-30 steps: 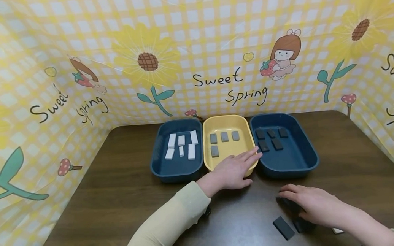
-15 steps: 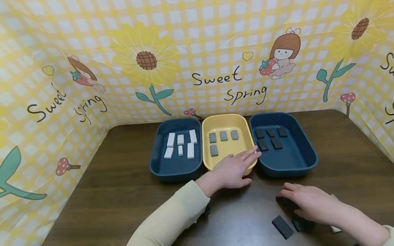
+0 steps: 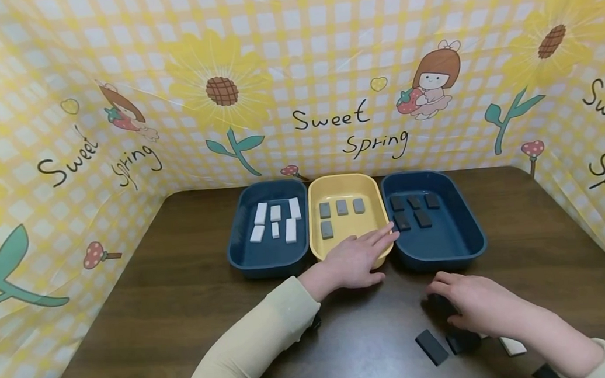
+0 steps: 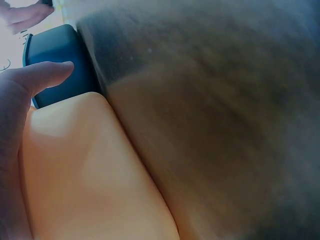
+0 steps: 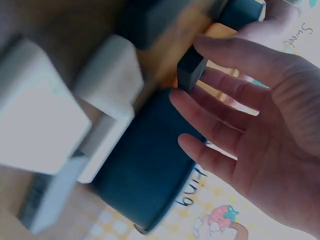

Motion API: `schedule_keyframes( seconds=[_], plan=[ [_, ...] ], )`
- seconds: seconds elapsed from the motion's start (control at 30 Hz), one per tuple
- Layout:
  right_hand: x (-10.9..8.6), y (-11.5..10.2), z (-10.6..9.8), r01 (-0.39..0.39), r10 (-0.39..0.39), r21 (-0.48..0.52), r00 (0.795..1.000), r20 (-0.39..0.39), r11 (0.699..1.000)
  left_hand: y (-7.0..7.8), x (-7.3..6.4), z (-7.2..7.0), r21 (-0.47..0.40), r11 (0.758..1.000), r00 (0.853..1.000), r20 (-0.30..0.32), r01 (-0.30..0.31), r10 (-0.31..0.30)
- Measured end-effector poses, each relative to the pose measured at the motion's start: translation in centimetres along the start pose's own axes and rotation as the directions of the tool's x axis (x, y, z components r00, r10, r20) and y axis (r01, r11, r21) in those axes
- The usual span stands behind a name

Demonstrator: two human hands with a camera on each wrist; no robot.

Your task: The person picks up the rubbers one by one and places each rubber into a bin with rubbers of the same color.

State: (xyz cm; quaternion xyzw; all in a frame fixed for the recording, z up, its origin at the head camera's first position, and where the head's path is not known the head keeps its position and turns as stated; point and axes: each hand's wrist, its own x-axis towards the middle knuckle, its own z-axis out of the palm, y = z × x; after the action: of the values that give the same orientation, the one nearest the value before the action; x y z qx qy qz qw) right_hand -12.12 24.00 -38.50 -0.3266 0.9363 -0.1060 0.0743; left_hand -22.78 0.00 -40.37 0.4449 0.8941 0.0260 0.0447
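Observation:
My right hand (image 3: 484, 302) is over the table in front of the right blue bin (image 3: 455, 234). Its thumb and fingertips pinch a small black rectangular block (image 5: 190, 69), plain to see in the right wrist view. My left hand (image 3: 357, 262) lies palm down with fingers straight across the front rim of the yellow bin (image 3: 344, 227), fingertips reaching the blue bin's edge. Beneath and beside the right hand lie a black block (image 3: 432, 347), a second black block (image 3: 463, 342) and a white block (image 3: 512, 346).
Three bins stand side by side at the table's back: the left blue bin (image 3: 265, 262) holds several white blocks, the yellow one several grey blocks, the right one several black blocks. Another black block (image 3: 547, 373) lies near my right sleeve. A patterned cloth (image 3: 326, 76) encloses the table.
My right hand has moved slightly away from me, toward the right bin, uncovering more of the white block by the wrist. My left hand stays on the yellow bin's rim.

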Motion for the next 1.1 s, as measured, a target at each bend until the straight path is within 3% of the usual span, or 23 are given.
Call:
schedule_keyframes(
  seconds=[0.27, 0.63, 1.1],
  plan=[
    [-0.3, -0.5, -2.5, -0.036, 0.036, -0.011, 0.999, -0.035, 0.999, 0.0, 0.0, 0.1, 0.014, 1.0, 1.0, 0.003, 0.005, -0.005],
    [-0.5, -0.3, -6.1, -0.084, 0.073, -0.051, 0.98, -0.185, 0.995, 0.0, 0.0, 0.1, 0.006, 1.0, 1.0, -0.002, -0.009, 0.009],
    [1.7, 2.3, -8.1, -0.105, 0.09, -0.043, 0.96, -0.265, 0.993, 0.0, -0.2, 0.0, 0.001, 1.0, 1.0, -0.003, -0.004, 0.004]
  ],
)
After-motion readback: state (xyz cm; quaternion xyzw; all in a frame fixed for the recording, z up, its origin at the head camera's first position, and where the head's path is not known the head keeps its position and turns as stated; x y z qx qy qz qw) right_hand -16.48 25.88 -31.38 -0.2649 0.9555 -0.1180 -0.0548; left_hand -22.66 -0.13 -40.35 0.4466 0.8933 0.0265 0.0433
